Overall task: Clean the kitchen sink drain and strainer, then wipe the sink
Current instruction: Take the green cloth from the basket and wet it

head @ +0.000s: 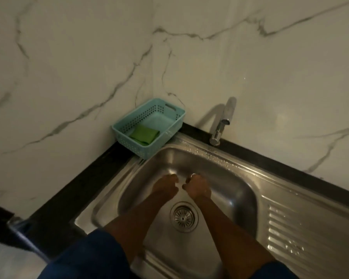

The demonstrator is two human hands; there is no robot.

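The left hand (165, 187) and right hand (196, 187) hang low in the sink (240, 190), just beyond the strainer (182, 216) and nearly touching each other. Both have their fingers curled in. Nothing shows in the left. A pale glint at the right's knuckles may be a ring or some small thing, and I cannot tell which. The strainer sits seated in the drain, between the two forearms, so the drain step looks either barely begun or just closed, and the wiping is not under way. The next move likely calls for a cloth, and the green pad (144, 134) lies in the basket (175, 115), well beyond the strainer and to its left, so one hand would have to leave the bowl. The strainer is a round metal disc with radial slots and a centre knob, small for wet fingers to pinch. The sink is brushed steel, rounded at the corners, beaded with drops on its far rim. A ridged drainboard (286, 228) runs right of the strainer. The tap (223, 121), chromed, stands beyond it on the dark desk (69, 188), and the basket is perforated pale-blue plastic.
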